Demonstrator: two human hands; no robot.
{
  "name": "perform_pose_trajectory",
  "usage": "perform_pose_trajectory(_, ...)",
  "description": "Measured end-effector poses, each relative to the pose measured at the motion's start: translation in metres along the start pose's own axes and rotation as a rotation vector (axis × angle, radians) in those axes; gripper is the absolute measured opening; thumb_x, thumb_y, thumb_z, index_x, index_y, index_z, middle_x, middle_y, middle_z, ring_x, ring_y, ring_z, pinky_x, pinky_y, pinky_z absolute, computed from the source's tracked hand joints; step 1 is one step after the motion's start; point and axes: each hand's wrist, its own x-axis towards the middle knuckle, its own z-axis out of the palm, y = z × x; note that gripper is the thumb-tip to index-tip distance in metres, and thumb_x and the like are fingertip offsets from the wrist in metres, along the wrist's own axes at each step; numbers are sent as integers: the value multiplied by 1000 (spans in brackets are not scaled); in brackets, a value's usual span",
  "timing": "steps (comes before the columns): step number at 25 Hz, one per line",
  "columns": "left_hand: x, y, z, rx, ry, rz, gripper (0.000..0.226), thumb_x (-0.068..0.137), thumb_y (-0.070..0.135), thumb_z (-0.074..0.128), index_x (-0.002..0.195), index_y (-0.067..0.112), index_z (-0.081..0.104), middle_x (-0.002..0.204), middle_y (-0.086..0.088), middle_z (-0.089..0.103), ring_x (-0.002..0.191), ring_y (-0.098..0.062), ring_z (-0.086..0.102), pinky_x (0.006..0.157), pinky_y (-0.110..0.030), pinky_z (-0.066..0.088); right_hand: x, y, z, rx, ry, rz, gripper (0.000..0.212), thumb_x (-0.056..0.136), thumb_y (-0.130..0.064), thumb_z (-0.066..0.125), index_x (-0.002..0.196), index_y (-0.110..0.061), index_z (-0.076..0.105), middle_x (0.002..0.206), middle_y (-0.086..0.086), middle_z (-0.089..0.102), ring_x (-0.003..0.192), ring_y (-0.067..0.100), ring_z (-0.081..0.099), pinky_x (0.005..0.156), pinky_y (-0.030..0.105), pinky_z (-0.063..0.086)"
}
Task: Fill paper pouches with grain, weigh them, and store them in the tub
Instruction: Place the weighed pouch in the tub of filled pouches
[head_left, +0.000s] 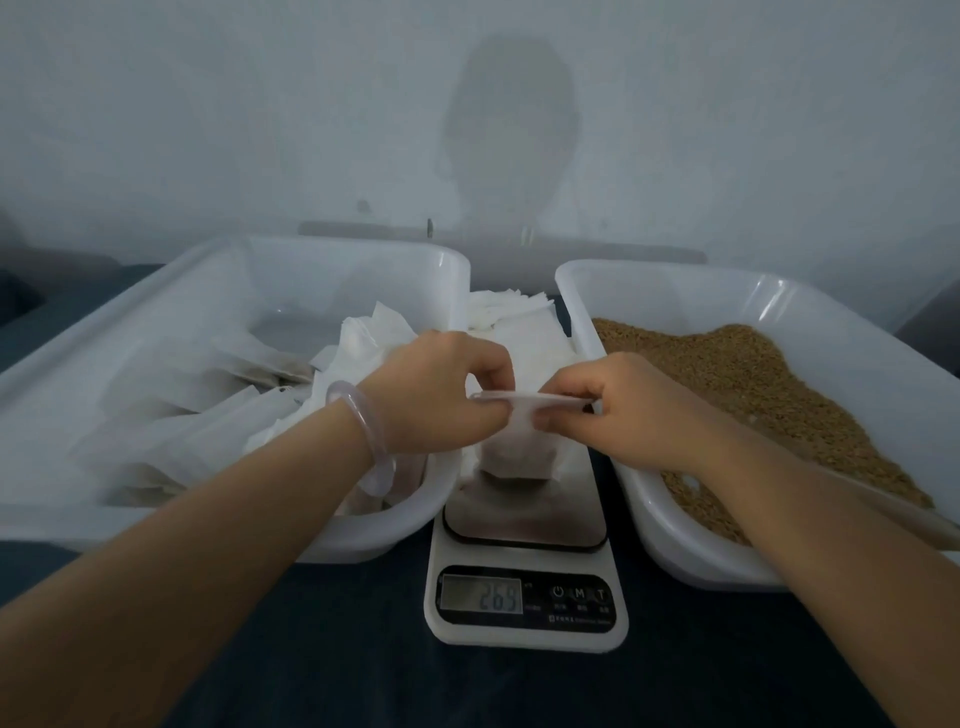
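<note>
White paper pouch (514, 460), btm bulged w/ grain, stands on the steel plate of the white digital kitchen scale (524, 597) at centre of the dark blue desk (332, 649). Left hand (441, 395) pinches the pouch mouth at its 9 o'clock corner, right hand (608, 410) pinches the 3 o'clock corner, and the top edge is stretched flat between them. Paper looks thin and soft and the load light. It will prob tear if yanked and spill if tipped, so take it by the top strip at both corners and keep it upright. Display reads approx 269, decimal pt unclear. Buttons are marked M and T; the small print below is unreadable. White plastic tub (182, 291) w/ filled pouches sits at 9 o'clock, white tub of brown grain (779, 306) at 3 o'clock, stack of empty pouches (519, 322) at 12 o'clock.
</note>
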Motion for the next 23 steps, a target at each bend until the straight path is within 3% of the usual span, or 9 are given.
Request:
perform_pose_trajectory(5,-4,2,-5,-75,-18,-19,11,70,27,45,62,25,52,60,7,53,65,-16,54,65,-33,44,-4,-8,1,71,-68,-37,7,86,-39,61,86,-35,66,74,-19,64,61,-3,58,57,14,43)
perform_pose_trajectory(8,-5,5,-12,-275,5,-27,13,72,22,48,61,19,53,57,9,49,59,-10,46,60,-28,39,-6,-10,-2,271,18,-74,22,80,-51,63,96,-37,67,81,-9,69,64,0,61,59,16,46)
perform_pose_trajectory(10,-4,10,-22,-489,94,-25,15,75,16,51,60,15,54,55,10,48,55,-6,44,56,-20,36,-6,-9,-6,396,149,-76,39,75,-63,60,94,-30,68,72,1,67,59,5,59,56,17,44)
perform_pose_trajectory(13,3,5,-51,-726,369,-166,36,86,5,51,53,19,55,51,8,47,50,-8,45,48,-18,39,-7,-7,-8,477,227,-39,47,72,-65,52,102,-31,66,77,-9,73,73,9,68,71,23,54)
perform_pose_trajectory(15,10,-10,-72,-641,485,-319,31,88,5,45,59,14,53,57,0,47,53,-17,47,46,-24,45,-5,-5,-8,465,225,-28,46,71,-62,48,102,-32,65,80,-8,74,77,10,69,81,32,54)
perform_pose_trajectory(17,17,-30,-87,-344,482,-478,19,86,9,42,70,8,51,64,-6,50,57,-24,52,53,-33,51,-4,-7,-8,452,219,-22,46,71,-63,47,101,-32,65,79,-8,74,77,7,69,84,36,53)
perform_pose_trajectory(19,24,-46,-87,-291,462,-598,15,86,10,41,77,4,52,71,-11,55,61,-28,60,62,-39,58,-4,-9,-8,416,199,-19,47,71,-64,45,101,-34,65,79,-10,73,76,10,69,82,38,55)
perform_pose_trajectory(23,42,-59,-60,-930,473,-712,14,92,0,43,81,-1,52,76,-18,58,65,-33,62,50,-38,57,-6,-10,-8,354,180,-12,45,71,-65,44,100,-37,64,78,-13,72,73,18,68,77,39,55)
